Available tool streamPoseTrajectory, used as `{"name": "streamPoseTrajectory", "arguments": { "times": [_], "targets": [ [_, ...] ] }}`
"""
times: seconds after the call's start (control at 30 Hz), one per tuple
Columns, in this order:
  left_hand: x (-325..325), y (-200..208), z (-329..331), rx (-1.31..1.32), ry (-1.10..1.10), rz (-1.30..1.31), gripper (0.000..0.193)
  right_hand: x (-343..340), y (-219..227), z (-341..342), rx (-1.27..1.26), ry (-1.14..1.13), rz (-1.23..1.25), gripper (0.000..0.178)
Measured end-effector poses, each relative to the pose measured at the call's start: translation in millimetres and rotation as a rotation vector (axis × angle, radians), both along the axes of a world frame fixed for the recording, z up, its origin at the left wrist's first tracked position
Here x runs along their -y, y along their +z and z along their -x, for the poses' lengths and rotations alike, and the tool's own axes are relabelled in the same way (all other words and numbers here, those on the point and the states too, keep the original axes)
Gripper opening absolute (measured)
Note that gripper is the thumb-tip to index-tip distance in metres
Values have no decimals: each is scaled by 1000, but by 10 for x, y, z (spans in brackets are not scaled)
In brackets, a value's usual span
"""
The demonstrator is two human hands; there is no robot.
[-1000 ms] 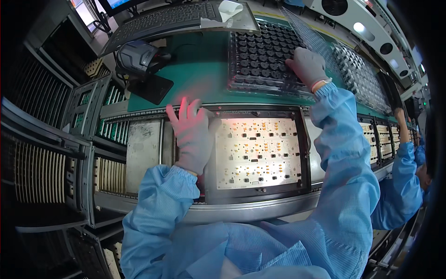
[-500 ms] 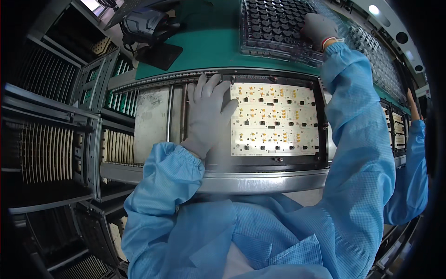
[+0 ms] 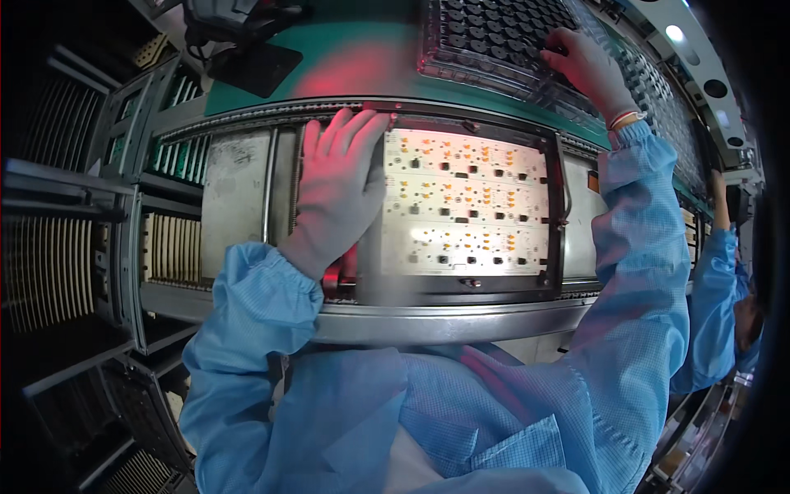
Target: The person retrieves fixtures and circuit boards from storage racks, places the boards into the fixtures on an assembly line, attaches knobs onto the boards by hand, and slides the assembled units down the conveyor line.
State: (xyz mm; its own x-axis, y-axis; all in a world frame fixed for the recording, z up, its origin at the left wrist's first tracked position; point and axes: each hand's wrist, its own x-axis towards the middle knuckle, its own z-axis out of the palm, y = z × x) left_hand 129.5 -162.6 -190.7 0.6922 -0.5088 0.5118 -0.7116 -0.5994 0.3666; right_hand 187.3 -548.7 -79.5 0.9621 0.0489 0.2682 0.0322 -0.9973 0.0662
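Red glow was back on the green mat [image 3: 321, 41] and across our left hand [image 3: 341, 177]; 0.5 s earlier both had looked plain. We took it for a flickering lamp, with no bearing on the work.

Our left hand had drawn its fingers closer together, lying long and unclenched over the left side of the black frame [image 3: 514, 294]. Firm contact: could not tell. The printed circuit board panel [image 3: 461, 202] sat in that frame, lit, its 3 bands of components showing as before; we judged that nothing had been added to it.

Our right hand [image 3: 591, 72], well apart from the left, had shifted toward the near right part of the clear tray [image 3: 485, 76] of black round parts [image 3: 481, 25]. Thumb and fingers were bent; a part between them, we could not tell. Picking, we judged, was where the work stood.
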Motion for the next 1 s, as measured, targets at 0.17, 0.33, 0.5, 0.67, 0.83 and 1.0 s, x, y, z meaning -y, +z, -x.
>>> {"name": "streamPoseTrajectory", "arguments": {
  "times": [0.17, 0.33, 0.5, 0.67, 0.83, 1.0],
  "targets": [
    [-6, 231, 16, -96, -5, -23, 62, 182, 112, -27, -172, -61, -269, 29],
    [-5, 255, 54, -151, 24, 39, 63, 640, 33, 1, -73, 38, -457, 25],
    [75, 523, 243, -408, -102, 419, 63, -60, 143, 550, 16, 33, -689, 27],
    [480, 698, 418, -525, -349, 539, 64, -60, 131, 514, 91, 16, -498, 29],
    [456, 616, 411, -547, -360, 483, 64, -134, 99, 202, 82, 271, -370, 36],
    [414, 677, 506, -849, -360, 519, 62, -217, 71, -66, -67, 133, -313, 34]
  ]
}}
